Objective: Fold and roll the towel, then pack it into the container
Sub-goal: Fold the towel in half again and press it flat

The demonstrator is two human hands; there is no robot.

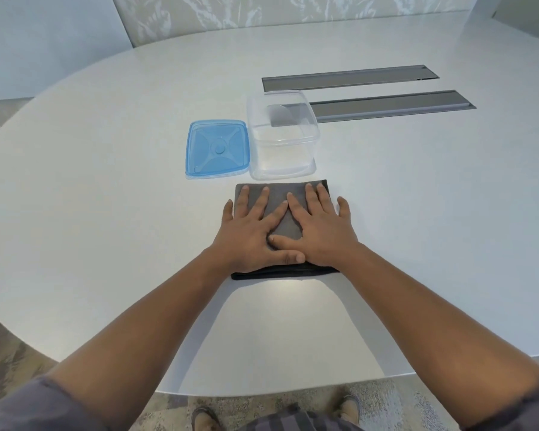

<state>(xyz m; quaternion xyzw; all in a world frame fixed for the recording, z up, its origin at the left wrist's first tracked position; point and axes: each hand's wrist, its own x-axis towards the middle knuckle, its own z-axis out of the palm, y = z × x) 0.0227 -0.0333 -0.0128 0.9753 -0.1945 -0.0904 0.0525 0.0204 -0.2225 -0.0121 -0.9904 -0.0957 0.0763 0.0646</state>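
1. While both hands lie flat, the dark grey towel (pixel 282 227) sits folded into a rectangle on the pale surface (pixel 106 213). The left hand (pixel 251 236) and right hand (pixel 319 234) press it side by side, fingers (pixel 263 202) spread and gripping nothing, thumbs overlapping near the towel's near edge.
2. Just beyond the fingertips stands the clear container (pixel 283 136), open and seemingly empty, though its transparent walls make that hard to confirm. The blue lid (pixel 217 148) lies flat, touching or nearly touching its left side.
3. Risk, as I judge it: a loose roll could spring open once the palms lift, since the layers look thick at the near edge.
4. A roll wider than the container's mouth would jam at the rim or tip the light tub.
5. Rolling forward could also nudge the container, which stands close ahead of the fingers.
6. Further beyond the fingers, two grey recessed strips (pixel 386 105) are set into the rounded surface. A patterned wall panel (pixel 277 14) rises behind, with mottled carpet (pixel 7 362) below.
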